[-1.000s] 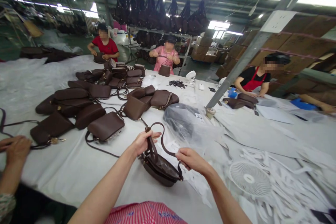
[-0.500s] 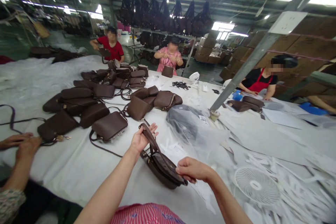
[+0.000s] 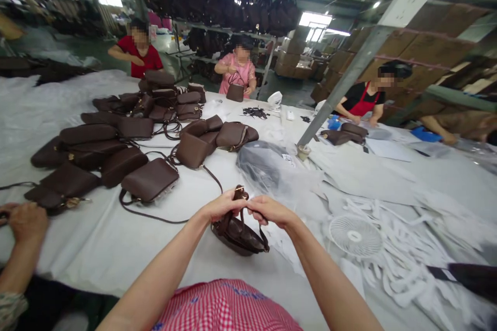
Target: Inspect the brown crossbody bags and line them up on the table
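A dark brown handbag (image 3: 239, 238) sits on the white-covered table just in front of me. Above it my left hand (image 3: 224, 206) is closed around the bag's strap (image 3: 240, 194), which loops up over the fingers with a bit of metal hardware at its top. My right hand (image 3: 269, 210) meets the left and pinches another stretch of strap, which runs down to the bag's right end. The fingertips of both hands partly hide each other. Left of the hands lies another brown bag (image 3: 150, 180), its long strap trailing toward mine.
Many brown bags (image 3: 91, 134) are heaped at left. A plastic-wrapped dark bundle (image 3: 260, 165) lies ahead, beside a slanting metal post (image 3: 341, 83). A white fan (image 3: 355, 236) stands among white strips at right. A co-worker's hand (image 3: 29, 222) is at far left; other people work across the table.
My right hand has left the bag's right end and come up beside my left hand at the strap. My left hand's fingers have closed round the strap. The view has shifted right.
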Demonstrator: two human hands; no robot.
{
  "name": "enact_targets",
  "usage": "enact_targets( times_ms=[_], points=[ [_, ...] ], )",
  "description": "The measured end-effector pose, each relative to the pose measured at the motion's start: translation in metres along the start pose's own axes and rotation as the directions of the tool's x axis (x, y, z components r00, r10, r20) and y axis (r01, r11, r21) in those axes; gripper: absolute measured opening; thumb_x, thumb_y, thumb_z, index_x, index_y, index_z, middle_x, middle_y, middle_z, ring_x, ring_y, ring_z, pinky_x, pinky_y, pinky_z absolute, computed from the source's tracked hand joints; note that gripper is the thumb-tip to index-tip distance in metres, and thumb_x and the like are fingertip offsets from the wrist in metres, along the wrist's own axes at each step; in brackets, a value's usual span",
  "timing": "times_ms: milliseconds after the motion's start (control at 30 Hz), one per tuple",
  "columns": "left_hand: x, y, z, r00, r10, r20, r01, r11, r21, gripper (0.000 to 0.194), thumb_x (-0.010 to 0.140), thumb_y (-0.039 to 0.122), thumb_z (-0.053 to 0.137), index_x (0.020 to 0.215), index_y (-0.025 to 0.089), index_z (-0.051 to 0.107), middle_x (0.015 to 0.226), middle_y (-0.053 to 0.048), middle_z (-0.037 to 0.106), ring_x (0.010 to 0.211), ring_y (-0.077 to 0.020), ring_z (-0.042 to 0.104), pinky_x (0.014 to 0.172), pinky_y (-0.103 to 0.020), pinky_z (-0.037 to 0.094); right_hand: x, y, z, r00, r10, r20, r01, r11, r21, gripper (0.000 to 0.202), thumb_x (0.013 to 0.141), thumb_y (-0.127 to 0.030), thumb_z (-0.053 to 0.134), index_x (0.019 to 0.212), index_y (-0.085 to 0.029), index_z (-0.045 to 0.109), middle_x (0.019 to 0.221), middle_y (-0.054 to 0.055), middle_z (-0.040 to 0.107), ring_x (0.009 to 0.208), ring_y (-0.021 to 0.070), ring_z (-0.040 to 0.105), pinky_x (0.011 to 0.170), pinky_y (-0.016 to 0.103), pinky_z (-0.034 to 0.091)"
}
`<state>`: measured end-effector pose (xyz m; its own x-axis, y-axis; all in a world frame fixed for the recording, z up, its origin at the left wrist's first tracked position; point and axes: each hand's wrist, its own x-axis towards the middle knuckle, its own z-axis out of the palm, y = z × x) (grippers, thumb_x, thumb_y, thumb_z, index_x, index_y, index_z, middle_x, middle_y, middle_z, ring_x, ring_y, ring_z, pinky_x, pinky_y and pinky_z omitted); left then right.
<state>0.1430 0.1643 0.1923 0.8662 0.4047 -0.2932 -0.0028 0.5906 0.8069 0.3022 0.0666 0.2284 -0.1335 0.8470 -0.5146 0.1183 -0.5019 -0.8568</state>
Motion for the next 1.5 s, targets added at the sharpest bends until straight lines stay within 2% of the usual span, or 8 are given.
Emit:
enact_targets(
  times_ms=[133,267,533,767,933,1133,1300,1500],
  points=[
    [-0.005,0.002,0.007,0.997,-0.024,0.075,-0.01,0.905,0.426,0.025,0.063,0.021,0.074,0.081,0.014,0.059,0.069,0.004,0.056,0.061,-0.0099,0.047,0.055,-0.021,0.036,0.013,0.002,-0.001,1.0,0.019,0.009,-0.019,1.0,0.011,0.036,0.076,-0.047,0.065,0.062,-0.017,0.052,0.043,-0.007,0.049,0.035,0.0052,0.042,0.039,0.019,0.032],
    [-0.011,0.009,-0.007,0.995,-0.098,0.034,0.069,0.872,0.484,0.02,0.066,0.028,0.069,0.068,0.015,0.054,0.055,0.007,0.045,0.051,-0.0085,0.037,0.05,-0.022,0.029,0.003,0.016,-0.022,0.996,-0.004,0.086,0.001,1.0,0.029,0.034,0.069,-0.044,0.076,0.069,-0.016,0.058,0.055,-0.002,0.062,0.051,0.0107,0.057,0.053,0.022,0.042],
    [-0.025,0.013,-0.032,0.99,-0.138,0.039,0.121,0.947,0.297,0.039,0.073,0.047,0.071,0.065,0.015,0.051,0.068,-0.003,0.057,0.069,-0.0166,0.057,0.068,-0.03,0.046,-0.021,0.048,-0.046,0.984,-0.171,-0.056,0.18,0.954,0.241,0.042,0.075,-0.054,0.073,0.066,-0.015,0.059,0.063,-0.001,0.061,0.06,0.0096,0.051,0.062,0.024,0.04],
    [-0.023,0.01,-0.037,0.96,-0.245,0.132,0.225,0.963,0.151,0.04,0.073,0.036,0.076,0.067,0.018,0.041,0.055,0.009,0.035,0.046,-0.0035,0.028,0.045,-0.017,0.027,-0.014,0.048,-0.022,0.954,-0.298,-0.036,0.272,0.805,0.527,0.055,0.077,-0.074,0.056,0.068,-0.023,0.037,0.042,-0.015,0.019,0.034,0.0057,0.02,0.044,0.023,0.037],
    [-0.026,0.014,-0.05,0.956,-0.269,0.12,0.255,0.959,0.125,0.04,0.075,0.038,0.075,0.07,0.018,0.041,0.054,0.009,0.033,0.045,-0.0032,0.027,0.044,-0.017,0.023,-0.018,0.044,-0.021,0.949,-0.306,0.072,0.221,0.814,0.537,0.052,0.075,-0.065,0.067,0.065,-0.019,0.044,0.05,-0.007,0.045,0.043,0.0079,0.046,0.051,0.025,0.045],
    [-0.033,0.017,-0.053,0.927,-0.331,0.177,0.3,0.936,0.181,0.037,0.073,0.041,0.077,0.084,0.013,0.055,0.057,0.007,0.041,0.048,-0.0068,0.039,0.049,-0.022,0.034,-0.037,0.022,-0.031,0.98,-0.174,0.099,0.125,0.918,0.375,0.046,0.081,-0.059,0.064,0.072,-0.014,0.056,0.058,-0.004,0.052,0.039,0.0028,0.034,0.04,0.018,0.029],
    [-0.028,0.018,-0.052,0.914,-0.337,0.227,0.293,0.934,0.206,0.034,0.074,0.038,0.076,0.084,0.012,0.058,0.056,0.006,0.044,0.049,-0.0076,0.041,0.051,-0.023,0.035,-0.034,-0.01,-0.023,0.985,-0.164,0.062,0.169,0.981,-0.1,0.032,0.086,-0.043,0.06,0.1,-0.015,0.061,0.073,0.001,0.063,0.055,0.0105,0.053,0.052,0.022,0.039],
    [-0.025,0.017,-0.05,0.891,-0.349,0.289,0.301,0.933,0.198,0.039,0.075,0.044,0.074,0.092,0.012,0.06,0.063,0.001,0.055,0.057,-0.0126,0.054,0.061,-0.029,0.045,-0.018,-0.033,0.003,0.886,-0.457,-0.07,0.215,0.542,-0.812,0.021,0.092,-0.022,0.05,0.096,-0.017,0.07,0.092,0.008,0.069,0.086,0.0192,0.06,0.077,0.029,0.04]
  ],
)
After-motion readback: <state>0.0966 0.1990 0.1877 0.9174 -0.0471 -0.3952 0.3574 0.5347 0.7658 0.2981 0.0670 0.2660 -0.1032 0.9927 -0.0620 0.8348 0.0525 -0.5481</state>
